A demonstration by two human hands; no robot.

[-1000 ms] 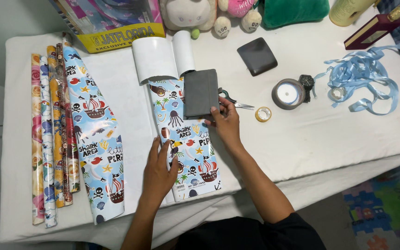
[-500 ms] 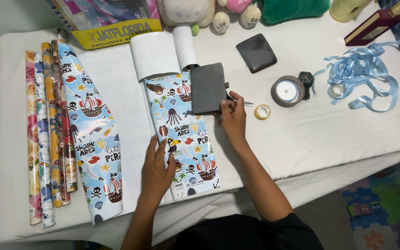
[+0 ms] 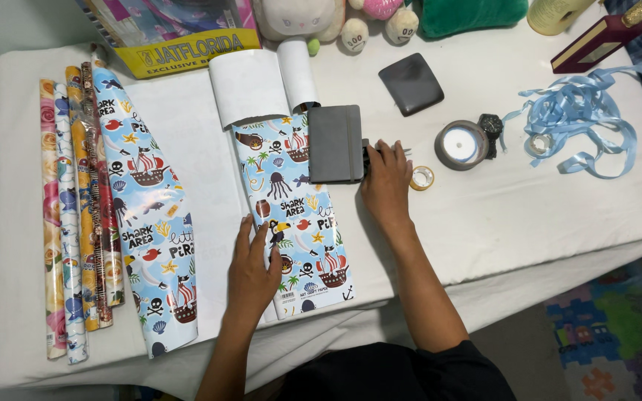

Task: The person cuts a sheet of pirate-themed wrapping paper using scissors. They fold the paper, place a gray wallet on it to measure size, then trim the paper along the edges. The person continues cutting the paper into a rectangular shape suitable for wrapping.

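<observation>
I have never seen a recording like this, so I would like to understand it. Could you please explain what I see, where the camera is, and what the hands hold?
There is no machine here, only a person working with two bare hands. The one picture comes from a camera worn on the person's head, looking down at a table covered with a white cloth.

The left hand lies flat on a strip of pirate-pattern wrapping paper, pressing it down. The right hand rests beside a grey notebook that lies on the paper; its fingers cover a pair of scissors, which is mostly hidden.

Around them lie rolls of wrapping paper on the left, a small roll of tape, a spool of ribbon, loose blue ribbon, and a dark pouch.
</observation>
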